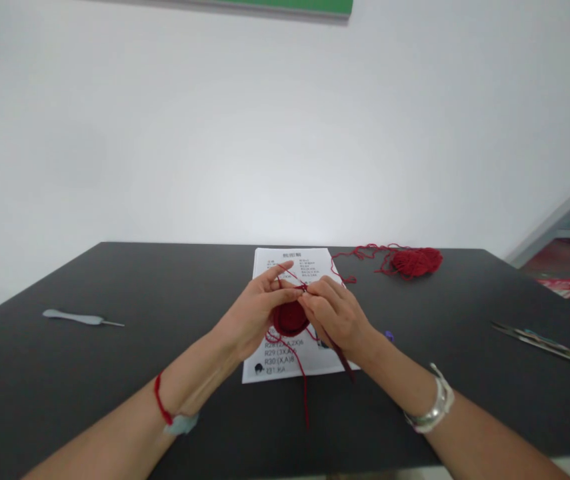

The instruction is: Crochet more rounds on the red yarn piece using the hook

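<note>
A round piece of dark red crochet work (pixel 291 319) hangs between my hands, above a printed pattern sheet (pixel 285 370). My left hand (pixel 259 300) pinches its upper edge, with the index finger raised and red yarn running over it. Closed around a crochet hook (pixel 342 360), my right hand (pixel 337 310) meets the work at its top right edge. The hook's dark red handle sticks out below that hand, while its tip is hidden at the stitches. A loose yarn tail (pixel 305 393) trails down from the work over the sheet and table.
A tangled ball of red yarn (pixel 416 262) lies at the back right, its strand leading towards the sheet. On the left is a grey-handled hook (pixel 77 317); at the far right, scissors or tweezers (pixel 537 340). A small purple item (pixel 389 336) sits beside my right forearm.
</note>
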{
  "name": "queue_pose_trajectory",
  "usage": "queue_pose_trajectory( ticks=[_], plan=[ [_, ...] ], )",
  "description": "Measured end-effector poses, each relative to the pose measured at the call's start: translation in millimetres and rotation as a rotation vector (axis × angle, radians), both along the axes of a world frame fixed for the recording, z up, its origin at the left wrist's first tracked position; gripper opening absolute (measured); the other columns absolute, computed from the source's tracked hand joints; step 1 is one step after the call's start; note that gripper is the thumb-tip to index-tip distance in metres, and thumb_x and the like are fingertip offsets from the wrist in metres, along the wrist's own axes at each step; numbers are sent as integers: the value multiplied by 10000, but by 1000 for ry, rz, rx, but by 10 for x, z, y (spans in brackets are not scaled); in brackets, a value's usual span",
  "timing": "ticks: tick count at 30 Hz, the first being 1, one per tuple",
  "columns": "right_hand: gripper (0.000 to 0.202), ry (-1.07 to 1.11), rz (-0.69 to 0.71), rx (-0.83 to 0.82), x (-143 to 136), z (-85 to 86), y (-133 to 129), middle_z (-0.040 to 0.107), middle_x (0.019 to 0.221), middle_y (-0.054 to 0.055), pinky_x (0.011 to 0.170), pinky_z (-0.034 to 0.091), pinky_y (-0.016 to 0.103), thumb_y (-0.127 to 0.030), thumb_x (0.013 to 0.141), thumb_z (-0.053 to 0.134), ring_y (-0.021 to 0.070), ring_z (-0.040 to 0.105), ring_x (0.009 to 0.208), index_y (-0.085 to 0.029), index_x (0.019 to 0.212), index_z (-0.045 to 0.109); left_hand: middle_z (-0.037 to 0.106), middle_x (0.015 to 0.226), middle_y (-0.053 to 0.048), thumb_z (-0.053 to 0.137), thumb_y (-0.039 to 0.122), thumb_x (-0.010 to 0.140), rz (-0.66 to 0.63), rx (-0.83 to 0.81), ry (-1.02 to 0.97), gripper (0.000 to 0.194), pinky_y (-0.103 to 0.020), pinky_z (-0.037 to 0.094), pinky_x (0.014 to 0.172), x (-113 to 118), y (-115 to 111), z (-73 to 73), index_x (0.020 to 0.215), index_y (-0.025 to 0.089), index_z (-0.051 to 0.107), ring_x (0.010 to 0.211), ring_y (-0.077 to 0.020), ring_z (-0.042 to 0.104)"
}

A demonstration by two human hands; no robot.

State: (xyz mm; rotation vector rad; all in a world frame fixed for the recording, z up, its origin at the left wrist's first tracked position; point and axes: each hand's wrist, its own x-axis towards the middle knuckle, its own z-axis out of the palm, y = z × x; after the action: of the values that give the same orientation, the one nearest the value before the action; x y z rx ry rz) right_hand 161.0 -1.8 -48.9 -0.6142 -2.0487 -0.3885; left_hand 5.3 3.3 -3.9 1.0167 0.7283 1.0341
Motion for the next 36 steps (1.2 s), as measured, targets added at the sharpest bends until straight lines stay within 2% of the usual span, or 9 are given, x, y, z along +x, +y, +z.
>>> queue_pose_trajectory(
  ticks=[4, 9, 12, 15, 19, 22, 29, 33, 36],
  plan=[
    [151, 283, 30, -224, -108, -11, -69, 533, 747, 21, 591, 414, 294, -108, 889, 463, 166, 497, 671, -231, 802, 479, 629, 648, 44, 718, 102, 666, 79, 139, 38, 776, -209, 416, 616, 32, -15, -31, 1375, 145, 407, 595, -90, 561],
    [126, 796, 327, -722, -116, 56, -44, 517, 677, -30, 543, 391, 264, -204, 848, 565, 119, 470, 575, -225, 748, 491, 615, 643, 52, 724, 139, 676, 108, 218, 101, 847, -214, 404, 596, -1, 12, -12, 1430, 177, 339, 583, -92, 539],
    [157, 978, 493, -901, -103, 112, -12, 474, 591, -58, 507, 354, 254, -230, 825, 594, 106, 423, 512, -223, 714, 482, 612, 648, 50, 711, 134, 678, 150, 251, 128, 840, -215, 400, 591, -36, 44, 8, 1430, 153, 337, 585, -93, 531],
    [150, 921, 424, -867, -79, 152, -27, 485, 602, -53, 499, 342, 250, -207, 824, 593, 105, 416, 515, -223, 716, 489, 614, 656, 42, 694, 147, 699, 166, 318, 186, 811, -226, 402, 599, -61, 70, 13, 1429, 135, 341, 593, -100, 527],
    [116, 517, 219, -524, -11, 156, -79, 575, 745, -6, 580, 407, 266, -149, 833, 575, 128, 512, 640, -231, 767, 524, 618, 685, 28, 672, 160, 732, 193, 450, 292, 727, -249, 416, 647, -89, 95, -1, 1406, 157, 399, 639, -118, 543],
    [125, 323, 192, -389, 35, 155, -92, 600, 783, 6, 621, 431, 274, -132, 840, 559, 140, 552, 696, -239, 786, 525, 627, 716, 17, 663, 166, 748, 196, 514, 345, 669, -265, 423, 684, -108, 103, -14, 1381, 189, 446, 674, -130, 552],
    [156, 689, 229, -739, 30, 229, -91, 526, 620, -35, 496, 360, 255, -197, 833, 586, 114, 456, 540, -221, 704, 502, 611, 712, 23, 645, 158, 762, 176, 547, 386, 614, -259, 407, 662, -129, 97, -4, 1352, 196, 481, 659, -125, 531],
    [136, 729, 263, -757, 53, 238, -82, 540, 614, -35, 488, 350, 249, -188, 790, 630, 109, 456, 539, -207, 694, 535, 609, 702, 30, 650, 138, 741, 177, 499, 351, 582, -244, 405, 646, -138, 104, 29, 1307, 157, 515, 647, -110, 532],
    [137, 777, 381, -841, 75, 245, -55, 564, 612, -33, 488, 363, 245, -171, 759, 658, 107, 478, 535, -200, 685, 547, 638, 700, 29, 671, 136, 718, 102, 405, 282, 603, -233, 408, 621, -138, 95, 56, 1299, 141, 508, 626, -102, 548]
  ],
)
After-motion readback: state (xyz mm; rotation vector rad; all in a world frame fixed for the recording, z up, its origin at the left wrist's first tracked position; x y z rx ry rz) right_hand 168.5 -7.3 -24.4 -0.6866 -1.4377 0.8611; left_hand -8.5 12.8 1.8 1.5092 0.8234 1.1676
